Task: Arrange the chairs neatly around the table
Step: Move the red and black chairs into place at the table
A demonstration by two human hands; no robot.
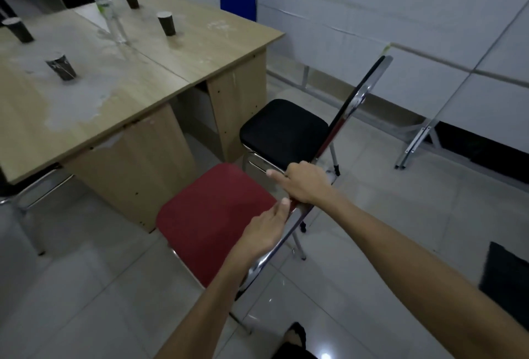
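Red chair (211,221): beside the table (160,72), left of the black chair (283,129). Likely light, rigid, with a slick chrome frame. We hold its backrest top: right hand (303,184) wrapped, forefinger extended; left hand (266,232), fingers loosely extended, on the rail.

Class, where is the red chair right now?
In the head view, the red chair stands bottom centre beside the table, left of the black chair.

One head-worn wide-angle camera looks forward and steeply down, close over the red chair (211,221), taking in the table (120,89) ahead-left and the tiled floor (372,238) around.
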